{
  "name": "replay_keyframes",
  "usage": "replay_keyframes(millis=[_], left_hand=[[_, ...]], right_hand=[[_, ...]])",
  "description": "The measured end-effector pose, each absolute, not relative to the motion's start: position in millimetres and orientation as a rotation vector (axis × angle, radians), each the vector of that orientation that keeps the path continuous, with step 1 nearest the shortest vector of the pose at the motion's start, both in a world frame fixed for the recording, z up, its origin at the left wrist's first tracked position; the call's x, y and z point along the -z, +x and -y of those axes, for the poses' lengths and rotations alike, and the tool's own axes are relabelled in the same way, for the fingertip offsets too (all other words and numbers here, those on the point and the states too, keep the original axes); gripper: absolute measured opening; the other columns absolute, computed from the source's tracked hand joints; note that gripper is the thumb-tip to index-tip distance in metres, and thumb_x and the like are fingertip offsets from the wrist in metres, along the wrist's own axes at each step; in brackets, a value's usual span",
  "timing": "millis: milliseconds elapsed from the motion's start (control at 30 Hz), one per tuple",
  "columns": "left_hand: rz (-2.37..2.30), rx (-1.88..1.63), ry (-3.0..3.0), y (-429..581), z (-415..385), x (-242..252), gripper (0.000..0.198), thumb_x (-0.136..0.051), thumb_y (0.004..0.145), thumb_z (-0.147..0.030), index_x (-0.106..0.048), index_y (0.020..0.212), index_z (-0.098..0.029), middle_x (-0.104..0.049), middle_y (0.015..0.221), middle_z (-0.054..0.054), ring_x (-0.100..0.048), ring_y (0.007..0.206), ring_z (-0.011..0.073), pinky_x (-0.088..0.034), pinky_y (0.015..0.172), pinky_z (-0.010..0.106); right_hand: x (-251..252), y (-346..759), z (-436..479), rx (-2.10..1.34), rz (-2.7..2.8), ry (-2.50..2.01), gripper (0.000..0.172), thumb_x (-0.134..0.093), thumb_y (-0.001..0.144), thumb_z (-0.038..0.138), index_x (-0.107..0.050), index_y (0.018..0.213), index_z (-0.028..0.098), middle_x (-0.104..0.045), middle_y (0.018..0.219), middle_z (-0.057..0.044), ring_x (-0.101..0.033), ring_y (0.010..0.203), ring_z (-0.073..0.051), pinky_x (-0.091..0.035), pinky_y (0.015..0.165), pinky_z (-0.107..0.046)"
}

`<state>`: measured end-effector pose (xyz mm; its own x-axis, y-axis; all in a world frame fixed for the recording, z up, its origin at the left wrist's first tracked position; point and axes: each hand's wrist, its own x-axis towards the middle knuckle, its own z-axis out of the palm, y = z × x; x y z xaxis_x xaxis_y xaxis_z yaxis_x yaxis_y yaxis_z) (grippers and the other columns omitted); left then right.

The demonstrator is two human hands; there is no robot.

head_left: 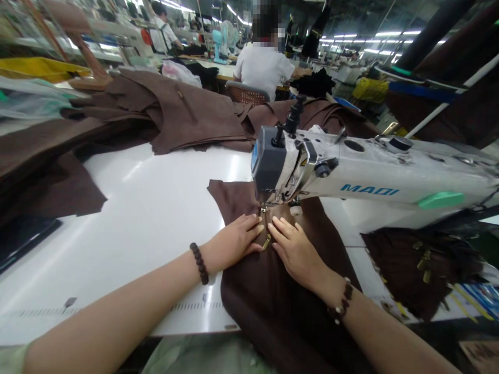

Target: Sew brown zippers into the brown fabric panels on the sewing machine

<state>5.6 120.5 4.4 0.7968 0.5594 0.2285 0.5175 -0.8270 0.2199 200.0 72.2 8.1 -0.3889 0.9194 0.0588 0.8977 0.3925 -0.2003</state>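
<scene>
Your bench (pixel 175 187) has a glossy white top with ruler-like marks along its near edge. In front of you lies a dark brown piece (pixel 249 283), running under the head of the sewing machine (pixel 378 171) and over the near edge. Layered brown panels (pixel 202 117) cover the far side and left. At your left lies a flat dark object (pixel 25 241); at your right, a dark bundle (pixel 393 259) with gold-coloured pulls (pixel 424 262).

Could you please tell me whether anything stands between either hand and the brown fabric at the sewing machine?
Nothing visible does: the left hand and the right hand rest directly on the brown fabric, on either side of the gold zipper pull.
</scene>
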Motion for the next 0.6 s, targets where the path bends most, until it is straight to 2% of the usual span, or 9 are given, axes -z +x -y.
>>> replay_keyframes(millis=[200,400,600], left_hand=[[-0.895,-0.435,2.813,5,-118,0,0.042,-0.051,0.089,-0.035,-0.048,0.121,-0.009,-0.049,0.128,0.016,-0.043,0.123,0.0226,-0.04,0.101,0.035],[-0.888,-0.346,2.907,11,-115,4,0.046,-0.052,0.088,-0.035,-0.044,0.125,-0.009,-0.047,0.131,0.016,-0.038,0.127,0.0261,-0.034,0.105,0.04],[-0.935,-0.282,2.968,17,-113,6,0.05,-0.054,0.086,-0.039,-0.047,0.122,-0.005,-0.049,0.128,0.017,-0.04,0.125,0.029,-0.033,0.105,0.042]], right_hand=[[-4,192,-63,-0.223,2.466,-1.703,0.045,-0.035,0.09,0.02,-0.038,0.134,0.017,-0.033,0.142,-0.007,-0.029,0.131,-0.024,-0.028,0.104,-0.052],[-2,197,-65,-0.231,2.469,-1.669,0.045,-0.035,0.089,0.02,-0.037,0.134,0.018,-0.032,0.142,-0.006,-0.028,0.132,-0.021,-0.027,0.106,-0.051],[-1,198,-66,-0.247,2.481,-1.652,0.046,-0.034,0.089,0.02,-0.036,0.135,0.02,-0.03,0.143,-0.005,-0.027,0.132,-0.021,-0.026,0.106,-0.051]])
